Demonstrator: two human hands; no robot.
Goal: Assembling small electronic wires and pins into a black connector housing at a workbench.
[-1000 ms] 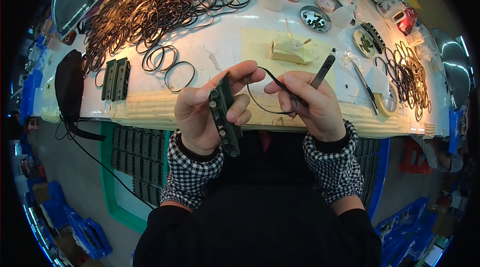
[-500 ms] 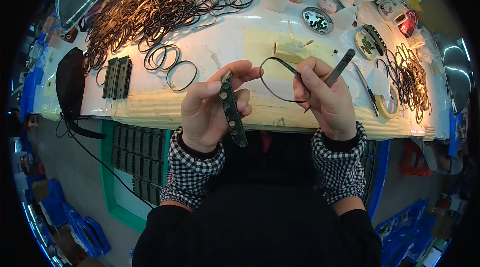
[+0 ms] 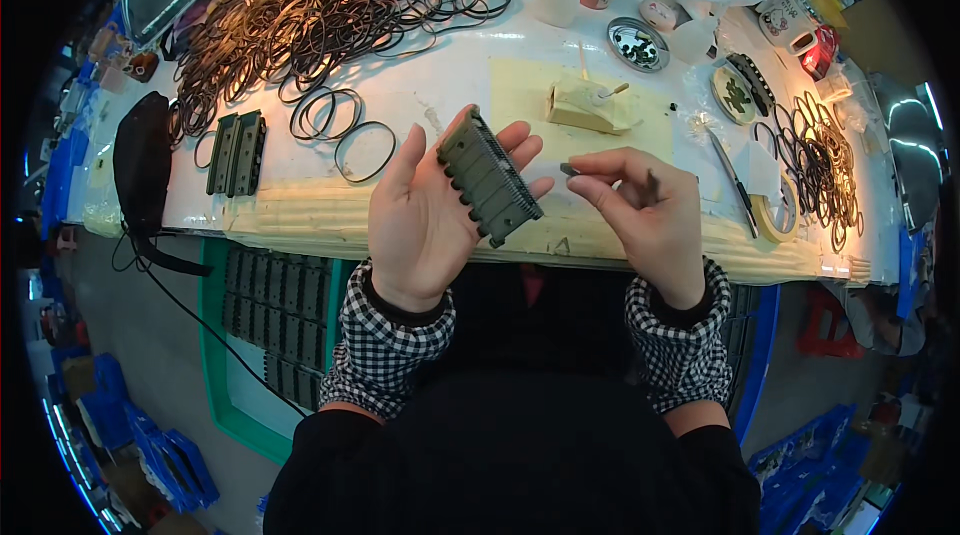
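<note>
On the spread fingers of my left hand, palm up, rests a dark green ribbed plastic block. A black toothed band runs along its right long side; its far side is hidden. The thumb stands off the block. To the right, apart from the block, my right hand is closed in a pinch. A small dark end sticks out at its fingertips; the rest of that thing is mostly hidden by the hand.
A heap of dark bands covers the table's far left, with similar green blocks nearer. Beyond my right hand are a cream block, a dish of small parts, a pen-like tool and a tape roll.
The left hand has opened out and the block is turned broad side up. The loose loop between the hands is gone; a band now lies along the block. The right hand's dark tool no longer points up.
</note>
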